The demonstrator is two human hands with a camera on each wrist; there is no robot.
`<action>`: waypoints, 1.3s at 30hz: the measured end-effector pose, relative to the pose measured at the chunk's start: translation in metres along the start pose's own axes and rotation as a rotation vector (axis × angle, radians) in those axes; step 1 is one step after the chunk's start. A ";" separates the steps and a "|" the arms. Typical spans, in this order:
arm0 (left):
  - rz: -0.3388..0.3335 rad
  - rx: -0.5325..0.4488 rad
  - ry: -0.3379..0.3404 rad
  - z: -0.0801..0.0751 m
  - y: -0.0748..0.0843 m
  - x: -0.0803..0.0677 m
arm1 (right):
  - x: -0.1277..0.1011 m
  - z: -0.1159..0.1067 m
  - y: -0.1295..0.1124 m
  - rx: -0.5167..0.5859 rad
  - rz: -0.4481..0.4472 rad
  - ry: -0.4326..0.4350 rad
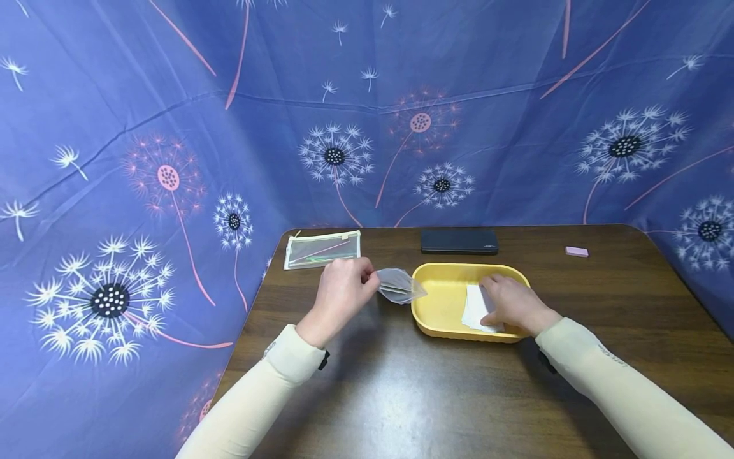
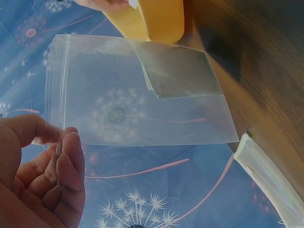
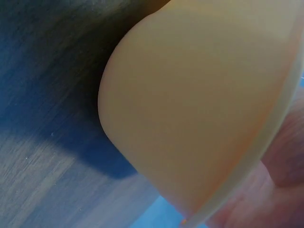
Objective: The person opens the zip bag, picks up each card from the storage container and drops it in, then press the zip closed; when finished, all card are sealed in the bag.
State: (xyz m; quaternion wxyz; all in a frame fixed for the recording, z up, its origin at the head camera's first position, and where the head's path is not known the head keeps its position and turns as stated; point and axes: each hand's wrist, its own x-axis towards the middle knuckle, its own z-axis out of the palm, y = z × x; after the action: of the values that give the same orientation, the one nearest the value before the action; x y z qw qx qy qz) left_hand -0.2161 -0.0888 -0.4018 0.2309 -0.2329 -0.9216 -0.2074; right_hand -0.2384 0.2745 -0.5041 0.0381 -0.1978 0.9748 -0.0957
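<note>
Clear bag [image 1: 401,285] pinched by left hand [image 1: 339,294], beside yellow tray [image 1: 441,322].

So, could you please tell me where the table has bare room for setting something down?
Bare wood lies in front of the yellow tray, between both forearms, and right of it, below the pink eraser. It is crowded around the left hand, its clear bag and the zip pouch.
</note>
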 end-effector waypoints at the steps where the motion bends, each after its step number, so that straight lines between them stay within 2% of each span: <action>1: 0.001 0.001 0.001 0.000 0.000 0.000 | 0.001 0.001 0.000 -0.006 -0.002 0.011; 7: 0.003 0.005 0.007 0.001 -0.001 0.001 | 0.001 -0.004 -0.001 -0.051 -0.044 0.130; 12: -0.002 0.005 0.003 0.001 -0.001 0.000 | -0.003 -0.016 -0.004 -0.036 -0.091 0.218; 19: 0.000 0.004 0.003 0.000 -0.001 0.000 | -0.004 -0.028 -0.008 0.004 -0.071 0.200; 25: 0.013 0.004 0.017 0.001 -0.001 0.001 | -0.007 -0.038 -0.011 0.006 -0.139 0.243; 34: 0.008 0.007 0.017 0.002 -0.002 0.000 | -0.008 -0.054 -0.020 0.082 -0.181 0.138; 39: 0.008 0.000 0.019 0.002 -0.001 0.000 | -0.010 -0.062 -0.027 0.103 -0.191 0.169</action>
State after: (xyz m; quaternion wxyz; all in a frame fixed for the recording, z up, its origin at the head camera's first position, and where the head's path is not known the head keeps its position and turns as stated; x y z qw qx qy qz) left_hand -0.2175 -0.0891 -0.4036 0.2407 -0.2346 -0.9184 -0.2089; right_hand -0.2263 0.2643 -0.4373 -0.0433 -0.2786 0.9451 -0.1652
